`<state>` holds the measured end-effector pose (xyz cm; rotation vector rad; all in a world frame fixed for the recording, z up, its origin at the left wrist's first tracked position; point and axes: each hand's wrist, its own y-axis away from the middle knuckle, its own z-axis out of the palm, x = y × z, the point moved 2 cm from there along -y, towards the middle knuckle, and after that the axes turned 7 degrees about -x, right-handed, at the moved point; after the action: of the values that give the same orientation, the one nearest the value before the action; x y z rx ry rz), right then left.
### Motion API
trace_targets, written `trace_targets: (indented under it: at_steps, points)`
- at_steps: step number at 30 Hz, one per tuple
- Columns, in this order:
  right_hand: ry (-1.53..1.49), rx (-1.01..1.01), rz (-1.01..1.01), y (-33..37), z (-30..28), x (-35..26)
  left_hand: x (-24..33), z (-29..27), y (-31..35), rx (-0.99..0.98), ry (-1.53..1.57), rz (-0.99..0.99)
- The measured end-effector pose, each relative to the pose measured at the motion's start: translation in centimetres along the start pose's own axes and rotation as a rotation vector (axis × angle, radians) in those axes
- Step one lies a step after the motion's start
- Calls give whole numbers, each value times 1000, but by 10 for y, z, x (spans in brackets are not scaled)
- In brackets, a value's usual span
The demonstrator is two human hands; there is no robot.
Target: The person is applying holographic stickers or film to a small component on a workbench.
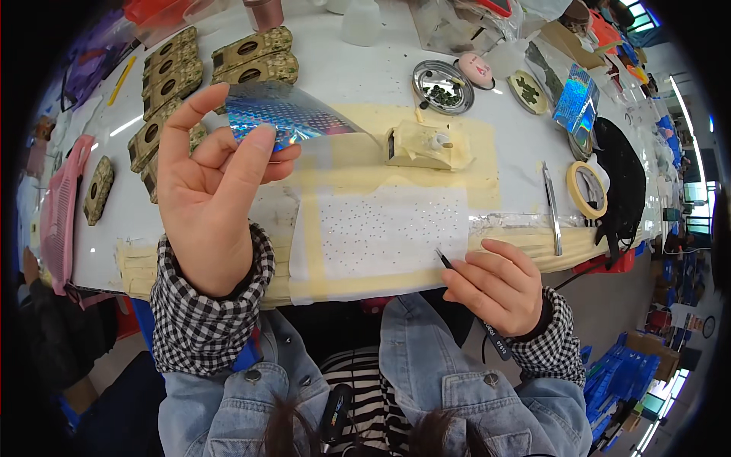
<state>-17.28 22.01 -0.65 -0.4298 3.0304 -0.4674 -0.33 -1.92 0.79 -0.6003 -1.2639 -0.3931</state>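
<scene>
My left hand is raised above the left part of the table, pinching a shiny blue holographic sheet between thumb and fingers. The sheet curves away to the right, with rows of small marks on it. In my right hand are slim black tweezers. Their tip points at the lower right part of a white sheet lying flat before me. Many tiny dark and shiny dots are scattered across that sheet. Whether the tip holds a dot is too small to tell.
Beyond the sheet stands a taped beige block. Several camouflage-patterned cases lie at the left. A round metal dish holds dark green pieces. Silver tweezers and a tape roll lie at the right.
</scene>
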Motion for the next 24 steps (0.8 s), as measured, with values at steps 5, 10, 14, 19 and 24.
trace_targets:
  at_steps: [5,10,14,19,24]
  points:
    - [-60,9,36,1,-1,1,-8,-8,-1,-56,-34,-15]
    - [-180,60,37,1,-13,6,-5,-5,-3,-65,105,-17]
    - [-483,173,268,-7,-25,8,1,-2,3,-196,221,90]
    - [-1333,288,427,-59,-22,12,-1,-1,6,-464,289,263]
    - [-1595,309,536,-98,-16,31,-3,-1,7,-587,306,243]
